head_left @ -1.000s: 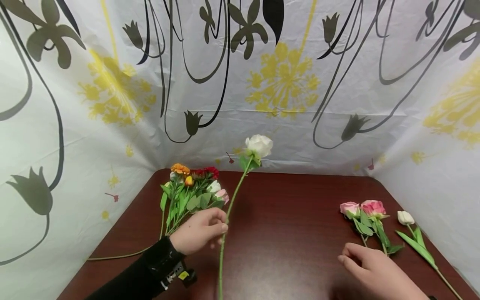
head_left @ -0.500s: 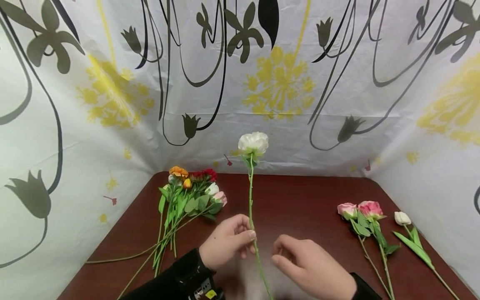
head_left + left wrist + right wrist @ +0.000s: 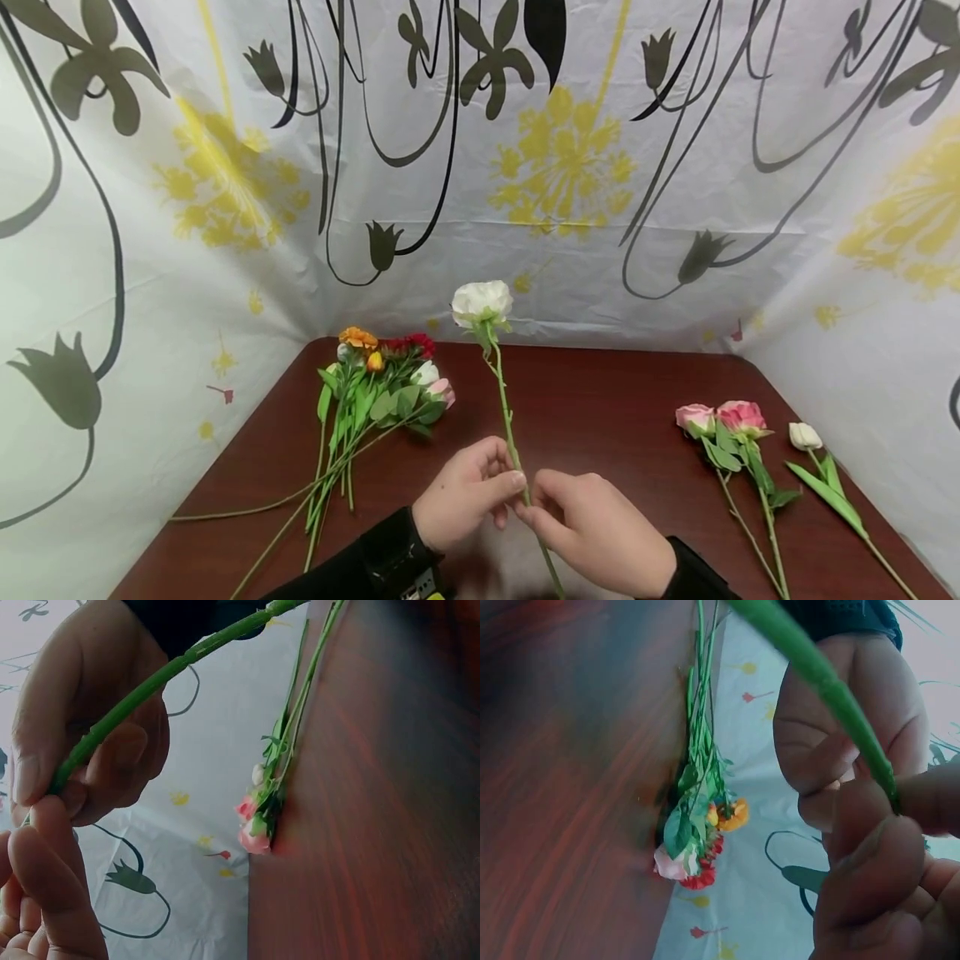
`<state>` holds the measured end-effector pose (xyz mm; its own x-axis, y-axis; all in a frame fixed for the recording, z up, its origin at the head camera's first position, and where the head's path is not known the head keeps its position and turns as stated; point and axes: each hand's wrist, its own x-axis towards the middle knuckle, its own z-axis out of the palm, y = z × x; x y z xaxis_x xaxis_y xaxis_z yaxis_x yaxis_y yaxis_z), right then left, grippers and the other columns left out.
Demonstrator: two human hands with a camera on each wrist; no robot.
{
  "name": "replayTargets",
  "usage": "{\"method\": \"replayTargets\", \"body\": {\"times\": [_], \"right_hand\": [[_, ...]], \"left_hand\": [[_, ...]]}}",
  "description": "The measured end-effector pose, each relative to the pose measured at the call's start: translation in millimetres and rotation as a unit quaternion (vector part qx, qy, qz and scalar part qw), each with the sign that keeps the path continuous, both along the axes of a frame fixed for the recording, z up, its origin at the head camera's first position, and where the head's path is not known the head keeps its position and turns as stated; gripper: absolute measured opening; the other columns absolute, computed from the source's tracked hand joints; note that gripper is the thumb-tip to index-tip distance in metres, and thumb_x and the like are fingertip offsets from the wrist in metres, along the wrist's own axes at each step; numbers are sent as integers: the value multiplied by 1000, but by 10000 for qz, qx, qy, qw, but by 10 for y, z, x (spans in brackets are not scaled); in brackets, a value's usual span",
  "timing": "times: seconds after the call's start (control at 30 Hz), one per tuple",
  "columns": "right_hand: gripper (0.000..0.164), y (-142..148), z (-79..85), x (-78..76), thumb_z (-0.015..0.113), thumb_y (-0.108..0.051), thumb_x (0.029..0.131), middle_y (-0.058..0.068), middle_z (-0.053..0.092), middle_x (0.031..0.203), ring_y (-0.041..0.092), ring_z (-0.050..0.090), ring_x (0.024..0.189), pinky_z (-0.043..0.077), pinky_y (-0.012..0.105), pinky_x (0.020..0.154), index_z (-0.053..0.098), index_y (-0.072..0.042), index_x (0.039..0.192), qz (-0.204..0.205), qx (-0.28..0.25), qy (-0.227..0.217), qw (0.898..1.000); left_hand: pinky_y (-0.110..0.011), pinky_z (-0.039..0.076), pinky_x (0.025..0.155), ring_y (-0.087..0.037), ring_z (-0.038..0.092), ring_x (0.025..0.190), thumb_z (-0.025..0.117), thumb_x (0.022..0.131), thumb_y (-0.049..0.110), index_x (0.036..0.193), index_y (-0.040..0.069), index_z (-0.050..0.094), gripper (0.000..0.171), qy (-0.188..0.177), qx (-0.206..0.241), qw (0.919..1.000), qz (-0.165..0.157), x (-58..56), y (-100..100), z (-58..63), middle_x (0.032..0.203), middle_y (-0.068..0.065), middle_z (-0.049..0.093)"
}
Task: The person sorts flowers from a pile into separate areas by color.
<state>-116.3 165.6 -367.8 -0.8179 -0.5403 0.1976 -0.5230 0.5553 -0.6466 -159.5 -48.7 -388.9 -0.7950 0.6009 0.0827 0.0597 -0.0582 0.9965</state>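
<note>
An artificial white rose (image 3: pixel 482 304) on a long green stem is held up above the middle of the table, its bloom tilted slightly left. My left hand (image 3: pixel 467 496) pinches the stem between thumb and fingers. Just below that grip, my right hand (image 3: pixel 603 529) also pinches the stem, and the two hands' fingertips nearly meet. The stem (image 3: pixel 142 705) crosses the left wrist view close to the camera, in front of the right palm. In the right wrist view the stem (image 3: pixel 832 694) runs down to the fingertips.
A bunch of mixed flowers (image 3: pixel 382 392), orange, red, white and pink, lies at the left of the dark wooden table (image 3: pixel 600 383). Two pink roses (image 3: pixel 742 418) and a white tulip (image 3: pixel 808 437) lie at the right. A patterned sheet (image 3: pixel 435 192) encloses the back and sides.
My left hand has carried the white rose right, toward the table's middle, and its bloom now leans left. My right hand has come in from the right and taken hold of the stem.
</note>
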Motion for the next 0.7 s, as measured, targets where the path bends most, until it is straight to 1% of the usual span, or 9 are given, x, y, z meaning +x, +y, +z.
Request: {"method": "replayTargets", "body": {"times": [0.07,0.17,0.27,0.33,0.43,0.53,0.6,0.67,0.7], "right_hand": [[28,14,5,1,56,-43,104,-15,38,60,-1,33,51,31,20,51,51,-26,81,68,-44,-45,10000],[25,55,19,0,57,-34,105,-16,38,61,-1,32,52,31,20,51,52,-25,82,123,-94,-77,9999],[23,136,37,3,60,-27,104,-15,40,61,-1,33,52,31,22,51,53,-25,82,102,-76,-233,9996],[20,213,44,4,61,-25,103,-14,41,62,-1,34,53,32,23,50,55,-25,84,62,-28,-291,9996],[20,362,39,6,62,-24,103,-15,44,61,-1,36,52,33,23,50,55,-27,84,-93,161,-371,9991],[23,575,-10,6,63,-22,101,-17,43,60,-2,37,52,34,21,49,54,-28,82,-332,441,-164,9983],[23,759,-52,7,63,-20,101,-17,42,60,-2,37,52,34,22,48,52,-27,82,-522,637,-124,9965],[24,974,-104,15,63,-19,101,-17,39,60,-2,34,51,31,22,48,50,-24,82,-750,871,-64,9934],[23,1089,-125,20,63,-20,101,-15,37,61,-2,33,51,30,23,48,50,-23,82,-891,1004,-136,9909]], "left_hand": [[-23,50,58,-14,63,69,61,102,10,104,1,55,11,69,-24,10000,3,1,24,3,83,-8,69],[-24,49,58,-15,65,72,61,102,11,105,2,57,11,162,-134,9998,-3,2,45,20,83,-9,70],[-24,49,60,-16,65,74,60,102,13,107,4,59,10,336,-362,9988,7,-5,39,29,84,-9,70],[-25,49,61,-17,66,76,60,103,14,109,6,60,10,447,-517,9976,72,-12,16,23,87,-7,71],[-28,50,61,-19,68,77,60,102,15,110,8,61,10,618,-756,9948,282,-31,-46,2,90,-4,71],[-29,51,60,-23,69,78,61,101,15,109,9,62,9,740,-979,9908,568,-63,-142,-26,89,-3,71],[-29,50,58,-25,69,78,62,101,15,108,10,62,9,848,-1168,9868,738,-88,-226,-50,88,-3,70],[-30,51,60,-26,69,79,62,101,16,108,10,62,9,999,-1389,9813,885,-115,-326,-76,87,-2,69],[-30,51,62,-26,69,80,62,101,16,108,11,62,9,1092,-1518,9778,949,-128,-382,-87,88,-2,68]]}}
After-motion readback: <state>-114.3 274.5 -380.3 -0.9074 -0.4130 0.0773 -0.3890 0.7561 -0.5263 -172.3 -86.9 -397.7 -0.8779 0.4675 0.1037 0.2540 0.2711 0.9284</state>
